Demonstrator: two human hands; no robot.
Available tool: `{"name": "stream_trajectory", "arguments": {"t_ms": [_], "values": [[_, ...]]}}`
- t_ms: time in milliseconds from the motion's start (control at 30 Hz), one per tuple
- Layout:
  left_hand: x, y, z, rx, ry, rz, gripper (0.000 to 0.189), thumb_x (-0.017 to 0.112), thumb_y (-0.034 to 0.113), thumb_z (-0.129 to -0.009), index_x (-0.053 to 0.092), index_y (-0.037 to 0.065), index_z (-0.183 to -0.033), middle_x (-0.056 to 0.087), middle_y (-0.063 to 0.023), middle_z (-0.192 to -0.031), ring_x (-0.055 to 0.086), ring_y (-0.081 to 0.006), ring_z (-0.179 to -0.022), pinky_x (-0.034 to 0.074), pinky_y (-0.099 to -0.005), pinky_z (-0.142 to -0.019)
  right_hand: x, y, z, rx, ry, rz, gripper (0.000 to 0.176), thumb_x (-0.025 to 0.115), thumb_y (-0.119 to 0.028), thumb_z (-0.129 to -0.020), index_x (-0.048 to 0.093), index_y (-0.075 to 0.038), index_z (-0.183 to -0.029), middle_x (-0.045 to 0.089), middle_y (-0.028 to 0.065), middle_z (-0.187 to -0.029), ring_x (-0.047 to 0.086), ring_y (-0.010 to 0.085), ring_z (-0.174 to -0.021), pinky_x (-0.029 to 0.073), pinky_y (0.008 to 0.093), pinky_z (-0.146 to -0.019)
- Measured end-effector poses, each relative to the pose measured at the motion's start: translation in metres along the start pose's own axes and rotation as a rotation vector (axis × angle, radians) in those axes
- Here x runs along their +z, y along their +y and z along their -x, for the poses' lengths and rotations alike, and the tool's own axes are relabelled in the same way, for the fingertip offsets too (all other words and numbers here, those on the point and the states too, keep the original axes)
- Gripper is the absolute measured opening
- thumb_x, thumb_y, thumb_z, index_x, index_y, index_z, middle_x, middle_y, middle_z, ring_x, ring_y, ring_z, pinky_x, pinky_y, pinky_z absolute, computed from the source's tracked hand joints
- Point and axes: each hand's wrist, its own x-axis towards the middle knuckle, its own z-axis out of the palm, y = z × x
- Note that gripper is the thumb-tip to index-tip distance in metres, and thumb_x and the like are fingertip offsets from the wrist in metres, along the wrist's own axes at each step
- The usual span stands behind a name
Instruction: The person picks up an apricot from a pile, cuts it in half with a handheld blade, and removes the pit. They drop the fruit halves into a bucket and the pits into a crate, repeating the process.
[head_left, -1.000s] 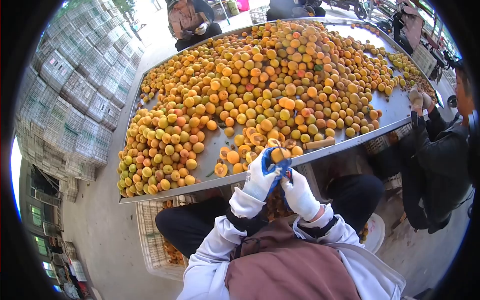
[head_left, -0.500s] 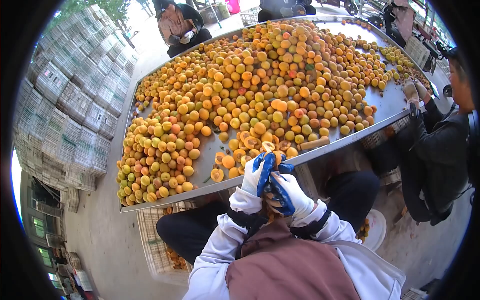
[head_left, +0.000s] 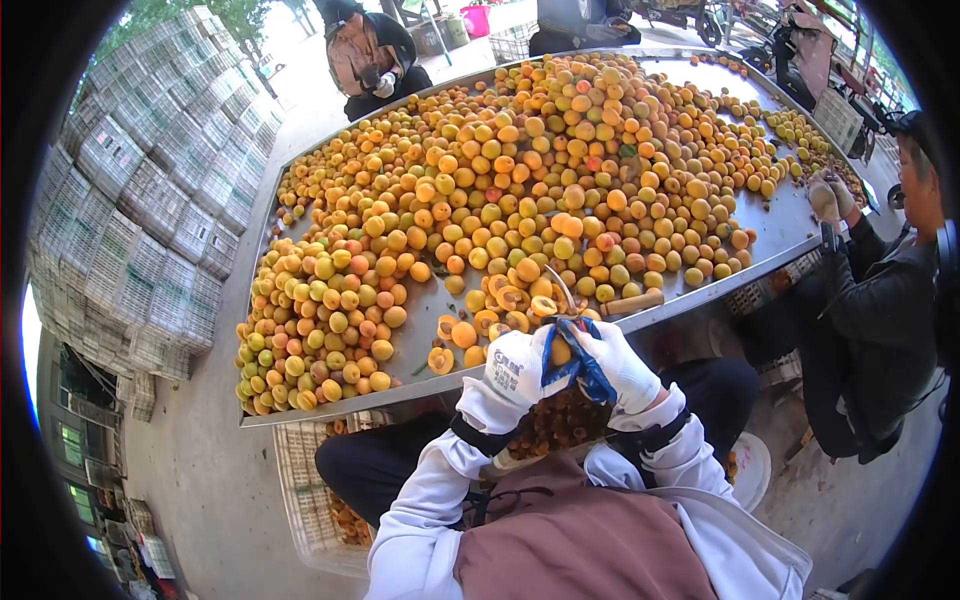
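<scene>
My left hand [head_left: 521,366], in a white glove with a blue coated palm, is closed around an apricot [head_left: 560,350] at the table's near edge. Close against it, my right hand [head_left: 612,366] in a matching glove grips a knife; its thin curved blade [head_left: 563,286] points up and away, and the handle is hidden in the fingers. Just beyond my hands lie several apricot halves [head_left: 512,298], cut faces showing. A wooden piece like a handle [head_left: 633,302] rests by the table rim. Whole apricots [head_left: 480,190] are heaped across the metal table [head_left: 425,312].
Below my hands is a container of dark orange fruit pieces [head_left: 560,425]. A plastic crate [head_left: 305,490] stands left of my legs, a white bucket [head_left: 752,470] to the right. A co-worker [head_left: 870,310] sits at right, others across the table. Stacked crates [head_left: 140,200] rise at left.
The knife blade has come into view, pointing upward. My hands have turned and shifted slightly, now side by side around the apricot. The container below them is more exposed.
</scene>
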Motion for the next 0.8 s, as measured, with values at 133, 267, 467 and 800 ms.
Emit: {"name": "stream_trajectory", "arguments": {"t_ms": [133,267,467,800], "values": [[0.012,0.000,0.006,-0.232,0.085,0.508,0.035,0.073,0.021,-0.087,0.064,-0.001,-0.113,0.069,-0.0145,-0.084,0.070,-0.0237,-0.073,0.054,-0.0342,-0.068,0.006,0.022,-0.005,-0.083,0.024,-0.100,0.032,0.059,-0.030,-0.104,0.069,-0.002,-0.114,0.065,-0.0030,-0.084,0.055,0.0034,-0.068,0.043,0.0191,-0.058],[0.027,-0.015,0.016,-0.243,0.229,0.601,0.025,0.057,0.021,-0.100,0.066,-0.001,-0.106,0.067,-0.0077,-0.085,0.062,-0.0140,-0.075,0.052,-0.0302,-0.071,0.018,0.030,-0.006,-0.113,0.064,-0.216,0.031,0.060,-0.028,-0.104,0.068,0.000,-0.115,0.066,-0.0003,-0.084,0.056,0.0053,-0.064,0.046,0.0222,-0.056],[0.005,-0.004,0.020,-0.930,0.670,1.756,0.041,0.046,0.044,-0.105,0.062,0.005,-0.103,0.062,-0.0075,-0.080,0.061,-0.0202,-0.072,0.051,-0.0362,-0.078,0.027,0.028,-0.001,-0.045,-0.048,-0.521,0.033,0.058,-0.024,-0.104,0.059,-0.002,-0.128,0.056,0.0026,-0.070,0.051,0.0124,-0.047,0.042,0.0290,-0.042],[-0.161,-0.030,0.100,-0.914,0.760,0.992,0.059,0.047,0.055,-0.101,0.064,-0.002,-0.105,0.039,0.0043,-0.049,0.041,-0.0113,-0.040,0.051,-0.0304,-0.052,0.024,0.022,-0.039,-0.217,0.315,-0.131,0.016,0.066,-0.020,-0.100,0.067,-0.004,-0.098,0.053,-0.0037,-0.064,0.047,0.0052,-0.049,0.037,0.0243,-0.045]]}}
